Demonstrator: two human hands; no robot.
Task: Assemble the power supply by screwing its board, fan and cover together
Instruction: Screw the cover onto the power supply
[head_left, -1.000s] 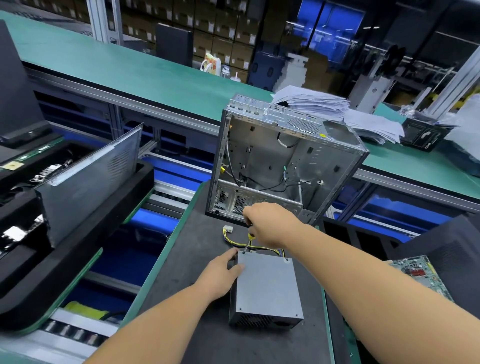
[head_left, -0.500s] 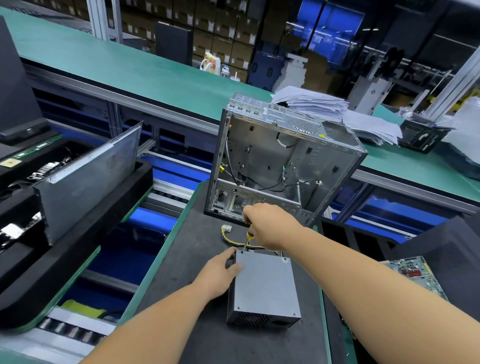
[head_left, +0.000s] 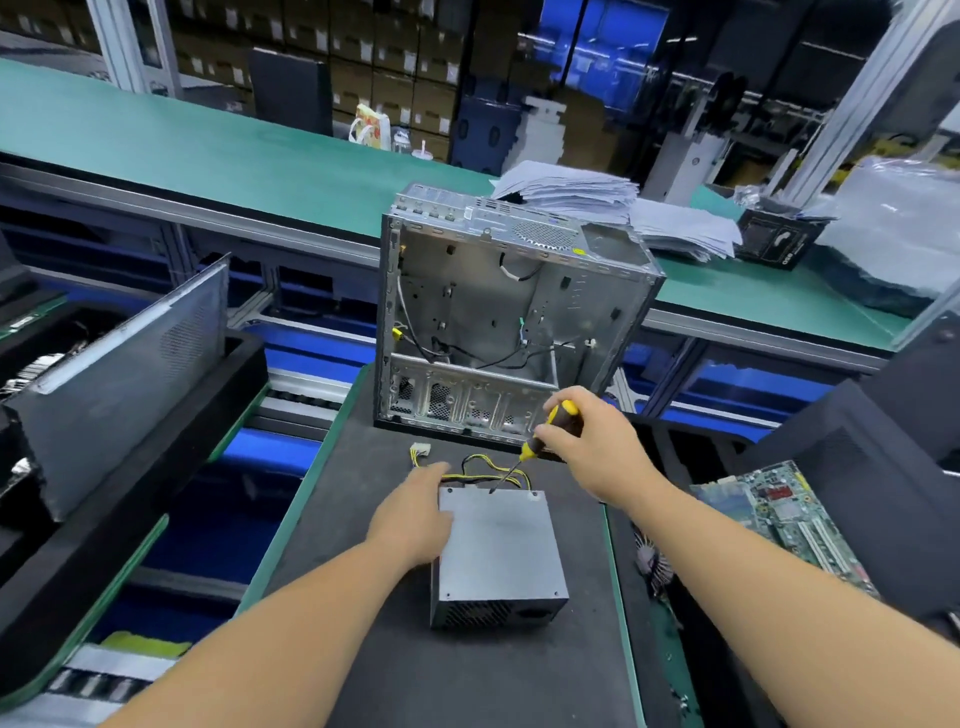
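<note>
The grey power supply (head_left: 501, 551) lies on a dark mat (head_left: 363, 649), cover up, its vent grille facing me. Yellow and black cables (head_left: 488, 467) run out of its far side to a white connector (head_left: 418, 449). My left hand (head_left: 415, 514) rests on the left edge of the box with the fingers laid along it. My right hand (head_left: 592, 441) grips a yellow and black screwdriver (head_left: 545, 434). The screwdriver is tilted, and its tip touches the far edge of the cover.
An open metal computer case (head_left: 514, 322) stands upright just behind the power supply. A green circuit board (head_left: 789, 514) lies at the right, and a heatsink fan (head_left: 652, 564) beside it. A black foam tray (head_left: 130, 447) holding a metal panel (head_left: 124, 374) sits at the left. Paper stacks (head_left: 597, 197) lie on the green bench.
My right hand has lifted and moved right, so the screwdriver now shows fully and leans down to the cover's far edge. My left hand has slid slightly along the box's left side.
</note>
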